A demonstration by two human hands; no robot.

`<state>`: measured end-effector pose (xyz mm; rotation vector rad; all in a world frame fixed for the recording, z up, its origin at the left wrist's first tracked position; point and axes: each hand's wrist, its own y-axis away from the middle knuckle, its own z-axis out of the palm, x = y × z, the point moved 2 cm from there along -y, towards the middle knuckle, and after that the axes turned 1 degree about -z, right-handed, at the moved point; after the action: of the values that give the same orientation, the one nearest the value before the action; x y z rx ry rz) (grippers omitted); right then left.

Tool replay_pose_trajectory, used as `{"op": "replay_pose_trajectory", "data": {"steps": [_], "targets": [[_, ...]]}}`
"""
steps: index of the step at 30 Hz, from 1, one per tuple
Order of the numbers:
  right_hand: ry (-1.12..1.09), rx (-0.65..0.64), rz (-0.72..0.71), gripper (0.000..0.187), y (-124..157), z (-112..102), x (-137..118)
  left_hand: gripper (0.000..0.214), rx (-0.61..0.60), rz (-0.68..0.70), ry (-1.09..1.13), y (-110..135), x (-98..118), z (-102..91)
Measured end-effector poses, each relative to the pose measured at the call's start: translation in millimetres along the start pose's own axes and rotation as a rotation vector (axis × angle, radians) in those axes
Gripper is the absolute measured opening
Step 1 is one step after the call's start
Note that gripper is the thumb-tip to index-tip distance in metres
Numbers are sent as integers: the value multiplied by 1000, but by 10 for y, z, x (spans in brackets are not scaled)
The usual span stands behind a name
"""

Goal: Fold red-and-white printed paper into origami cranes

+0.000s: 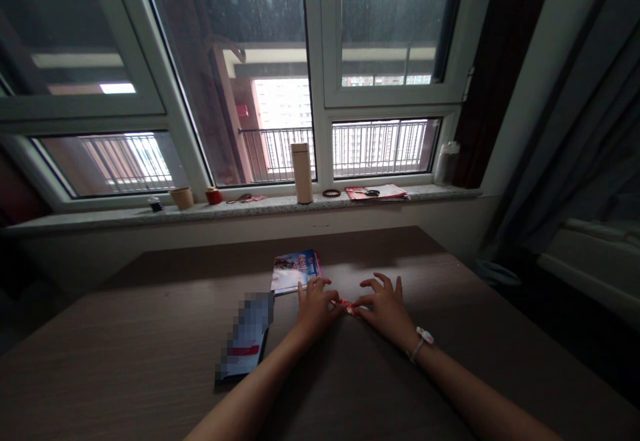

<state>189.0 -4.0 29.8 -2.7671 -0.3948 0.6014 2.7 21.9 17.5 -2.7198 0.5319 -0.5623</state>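
Both my hands rest on a dark wooden table (125, 361) and meet over a small red and white piece of paper (349, 306). My left hand (316, 308) pinches its left end with curled fingers. My right hand (385, 308) presses its right end, fingers bent; a white band sits on that wrist. A colourful booklet (295, 270) lies just beyond my left hand. A blurred-out flat object (246, 336) lies to the left of my left forearm.
A stone windowsill (100, 216) runs behind the table under a large window. On it stand a tall beige flask (303, 173), a small cup (183, 197), a red pot (214, 196), a red booklet (375, 192) and a clear jar (447, 162). Grey curtains (575, 128) hang at right.
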Motion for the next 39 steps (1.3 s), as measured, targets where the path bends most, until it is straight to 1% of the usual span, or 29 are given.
{"op": "replay_pose_trajectory", "data": {"steps": [5,13,19,23,26,30,32,36,39], "targets": [[40,8,-35,13,5,2,15,14,-22,30,17,14,1,-2],[11,-9,-28,17,-16,37,74,16,-55,20,49,26,-2,46],[18,-14,-35,13,-23,33,80,10,-55,56,66,14,25,-1],[52,-9,-84,18,-19,48,55,7,-44,76,76,23,60,-36],[67,9,-106,21,-14,66,42,8,-60,81,106,30,66,-48],[38,29,-74,23,-16,83,47,10,-91,93,138,38,58,-37],[-3,31,-43,19,-25,86,54,11,-89,74,140,44,51,-19],[-64,43,34,12,-52,84,73,20,-87,24,132,61,48,34],[-80,40,52,11,-64,83,76,14,-105,26,121,72,73,51]]}}
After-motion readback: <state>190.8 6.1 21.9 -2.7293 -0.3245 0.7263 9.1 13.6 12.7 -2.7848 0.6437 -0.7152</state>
